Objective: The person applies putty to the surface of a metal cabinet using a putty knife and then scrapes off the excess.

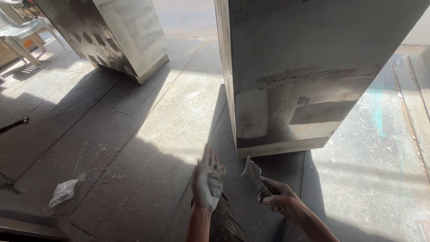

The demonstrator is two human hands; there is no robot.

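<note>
The right hand's (280, 199) fingers (270, 198) were clenched round the handle of a putty knife (253, 175), its grey-smeared blade pointing up toward the metal cabinet (309, 76) just ahead. Beside it the left hand (208, 181) was released, fingers straight, its palm coated in grey putty. Both hovered over the stone floor (134, 134); a crumpled plastic bag (64, 192) lay well apart at left.

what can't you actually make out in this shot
Head view only:
- Left hand: grey putty covers the palm; what lies beneath it is hidden.
- Scraper: its handle is hidden in the right hand.
- Metal cabinet: top cut by the frame edge.
- Crumpled plastic: too small to identify.
</note>
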